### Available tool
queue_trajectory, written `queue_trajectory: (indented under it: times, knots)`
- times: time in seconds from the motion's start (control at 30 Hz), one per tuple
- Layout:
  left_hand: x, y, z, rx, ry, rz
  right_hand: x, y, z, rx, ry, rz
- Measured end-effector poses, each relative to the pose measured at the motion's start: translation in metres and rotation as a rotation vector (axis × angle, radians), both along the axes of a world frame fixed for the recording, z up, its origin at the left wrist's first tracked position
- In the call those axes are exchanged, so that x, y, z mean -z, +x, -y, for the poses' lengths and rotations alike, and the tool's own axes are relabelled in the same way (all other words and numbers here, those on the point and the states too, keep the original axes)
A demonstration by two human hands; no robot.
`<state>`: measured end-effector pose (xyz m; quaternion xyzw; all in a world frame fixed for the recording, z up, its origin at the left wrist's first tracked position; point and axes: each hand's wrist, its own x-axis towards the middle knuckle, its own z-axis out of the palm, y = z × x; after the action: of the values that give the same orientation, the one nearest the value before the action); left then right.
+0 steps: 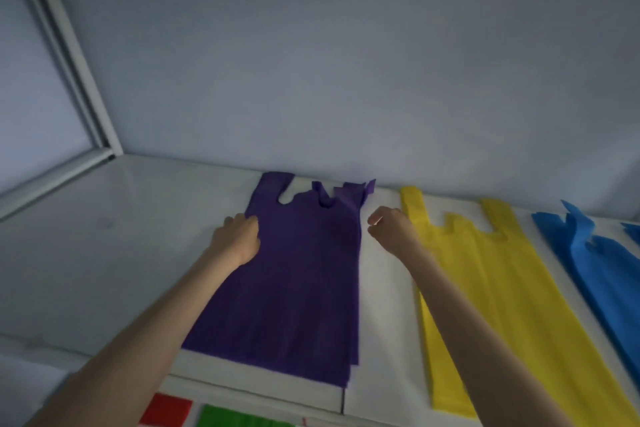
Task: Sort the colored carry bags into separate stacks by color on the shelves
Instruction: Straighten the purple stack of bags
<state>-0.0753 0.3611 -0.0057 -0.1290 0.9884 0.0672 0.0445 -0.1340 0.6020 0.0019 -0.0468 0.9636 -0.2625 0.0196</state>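
Only the head view here, looking up onto a white shelf (104, 253) with three colour stacks laid flat side by side against the back wall (346, 62): the purple bags (294, 288) on the left, the yellow bags (485, 288) just beside them with a strip of bare shelf between, and the blue bags (595, 263) at the far right, partly cut off by the frame. The left hand (239, 236) sits at the purple stack's upper left edge, fingers curled in and seemingly pinching or pressing that edge, though I honestly can't tell if it's a proper grip. The right hand (389, 224) hangs above the gap between purple and yellow, fingers loosely curled, holding nothing and not touching either stack as far as I can see. The purple handles at the top look a bit messy, with one flap sticking out to the right, and the lower right corner shows layers not quite lined up. So my read is this is the squaring-up step on the purple pile. Next would probably be flattening those handles and nudging the right edge in, gently, since this thin fabric slides easily. Down at the bottom edge there's a bit of red bag (166, 409) and green bag (239, 418) on a lower level.
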Motion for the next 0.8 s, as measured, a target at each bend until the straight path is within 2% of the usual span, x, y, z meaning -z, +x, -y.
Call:
queue_trajectory:
  times: [0.1,0.23,0.37,0.47,0.57,0.7,0.8]
  knots:
    - [0.005,-0.008,0.028,0.009,-0.007,0.026,0.009,-0.024,0.024,0.087,0.017,0.036]
    - [0.024,-0.015,0.039,0.124,0.032,0.100,0.026,-0.047,0.039,0.187,0.053,0.222]
    - [0.039,-0.024,0.041,0.178,0.121,0.161,0.042,-0.064,0.048,0.275,-0.029,0.337]
    - [0.043,-0.029,0.044,0.183,0.165,0.169,0.051,-0.075,0.053,0.389,-0.028,0.293]
    - [0.046,-0.031,0.046,0.181,0.192,0.162,0.053,-0.085,0.057,0.493,-0.117,0.215]
    - [0.049,-0.030,0.047,0.178,0.204,0.138,0.055,-0.095,0.058,0.402,-0.089,0.337]
    - [0.051,-0.031,0.047,0.176,0.209,0.122,0.049,-0.104,0.062,0.382,-0.251,0.321]
